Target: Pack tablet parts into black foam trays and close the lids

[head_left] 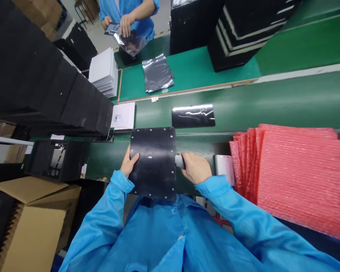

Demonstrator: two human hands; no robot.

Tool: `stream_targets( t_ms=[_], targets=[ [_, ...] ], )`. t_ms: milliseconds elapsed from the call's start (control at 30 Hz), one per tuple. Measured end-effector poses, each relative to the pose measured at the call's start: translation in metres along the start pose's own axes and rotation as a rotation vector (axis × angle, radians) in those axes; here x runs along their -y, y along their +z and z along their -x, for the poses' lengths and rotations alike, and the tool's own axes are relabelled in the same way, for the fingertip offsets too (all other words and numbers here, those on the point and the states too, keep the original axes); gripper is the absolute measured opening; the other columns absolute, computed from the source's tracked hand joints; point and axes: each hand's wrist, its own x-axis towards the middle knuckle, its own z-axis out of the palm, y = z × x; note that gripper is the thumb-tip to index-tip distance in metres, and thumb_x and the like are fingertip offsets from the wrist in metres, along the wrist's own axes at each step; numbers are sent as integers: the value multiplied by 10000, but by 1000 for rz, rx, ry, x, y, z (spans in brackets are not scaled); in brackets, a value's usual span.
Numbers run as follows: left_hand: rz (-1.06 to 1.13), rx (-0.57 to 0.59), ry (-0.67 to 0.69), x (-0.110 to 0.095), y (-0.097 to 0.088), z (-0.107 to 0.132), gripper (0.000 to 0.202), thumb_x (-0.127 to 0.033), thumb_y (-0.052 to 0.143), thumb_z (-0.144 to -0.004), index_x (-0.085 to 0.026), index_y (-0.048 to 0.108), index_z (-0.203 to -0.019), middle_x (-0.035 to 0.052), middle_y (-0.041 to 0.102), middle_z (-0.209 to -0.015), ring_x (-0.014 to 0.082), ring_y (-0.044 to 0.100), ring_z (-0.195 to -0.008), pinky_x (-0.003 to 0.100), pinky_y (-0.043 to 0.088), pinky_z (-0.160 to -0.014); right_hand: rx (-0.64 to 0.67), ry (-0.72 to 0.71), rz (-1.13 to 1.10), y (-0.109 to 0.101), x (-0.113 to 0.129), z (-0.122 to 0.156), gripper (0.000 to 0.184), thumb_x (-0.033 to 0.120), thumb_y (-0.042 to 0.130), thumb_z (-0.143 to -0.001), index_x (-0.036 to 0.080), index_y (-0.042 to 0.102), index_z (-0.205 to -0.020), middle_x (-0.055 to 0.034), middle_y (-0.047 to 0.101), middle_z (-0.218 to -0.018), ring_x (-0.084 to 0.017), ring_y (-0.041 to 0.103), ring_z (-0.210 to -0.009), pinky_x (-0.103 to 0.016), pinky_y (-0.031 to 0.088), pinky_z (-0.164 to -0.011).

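A flat black panel point(152, 162), with small light studs along its edges, is held upright in front of my body. My left hand point(128, 161) grips its left edge, thumb on the near face and the other fingers mostly hidden behind. My right hand point(197, 167) is closed around a short grey and black handle point(179, 161) at the panel's right edge. Whether that handle is fixed to the panel I cannot tell. Beyond the panel, a shiny dark film-wrapped item point(193, 116) lies on the green conveyor belt point(257, 102).
Pink bubble-wrap bags point(300, 177) are piled at right, beside a white box point(224, 169). Black foam blocks point(51, 83) stand at left above an open cardboard box point(34, 230). Silvery bags point(158, 73) lie on the far bench, where a co-worker's hand point(126, 24) handles a clear bag.
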Motion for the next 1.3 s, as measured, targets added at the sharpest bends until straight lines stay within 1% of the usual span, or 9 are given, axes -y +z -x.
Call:
stream_targets(
  t_ms=[200,333,400,567,700,800,933,1100,1300],
  targets=[
    [-469,46,149,-13,33,27,926,-611,652,-676,-145,365,-1423,174,337,-1503,371,216,-1419,526,200,-1147,176,-225,111,-28,4,-18,243,132,552,-700,145,587,-940,-131,642,-853,-253,597,-795,-317,347,-655],
    [-923,157,258,-30,104,76,1057,-499,756,-567,-106,315,-1443,247,137,-1553,504,-33,-1405,747,26,-1051,212,-239,-155,-8,-21,-29,243,166,543,-654,171,597,-891,-81,650,-784,-230,596,-719,-299,381,-626],
    [-898,129,234,-45,112,94,997,-389,711,-621,-126,261,-1471,224,71,-1569,494,-53,-1408,755,25,-1048,268,-172,-400,17,-38,-38,226,217,528,-646,197,602,-858,-38,647,-744,-219,595,-691,-300,422,-626],
    [-332,116,256,-79,18,102,845,-262,553,-693,-179,270,-1485,87,235,-1563,342,189,-1434,507,191,-1171,-5,374,-582,90,-52,-42,426,360,554,-663,125,626,-1011,-159,672,-966,-329,619,-914,-465,489,-808],
    [86,42,76,-49,-42,69,833,-200,541,-584,-146,421,-1407,83,491,-1417,307,410,-1332,389,347,-1116,-411,250,-586,96,-20,-6,561,447,511,-804,94,542,-1239,-224,443,-1391,-354,475,-1239,-515,434,-970],
    [220,60,-54,-4,-34,44,849,-183,548,-529,-159,458,-1373,87,545,-1363,308,466,-1286,408,381,-1086,-459,-7,-496,67,14,29,436,395,479,-887,200,552,-1269,-138,479,-1394,-303,569,-1145,-431,511,-885],
    [122,13,-72,32,-5,37,770,-279,606,-653,-151,429,-1392,115,476,-1423,299,403,-1340,421,298,-1137,-173,-86,-530,24,50,55,423,421,479,-895,261,576,-1274,-122,496,-1389,-195,641,-634,-358,536,-552],
    [-97,-47,-8,30,8,45,904,-506,677,-710,-117,330,-1449,153,240,-1551,288,169,-1449,402,108,-1199,-45,129,-1306,-9,57,49,599,642,293,-897,306,504,-1345,-109,572,-1302,-115,486,-456,-369,538,-535],
    [635,132,-166,7,-40,45,806,-760,445,-763,-173,530,-1307,108,496,-1412,314,360,-1369,421,302,-1139,-343,405,-1759,-5,20,16,430,643,381,-860,352,695,-904,-32,711,-923,-163,576,-579,-348,541,-591]
  ],
)
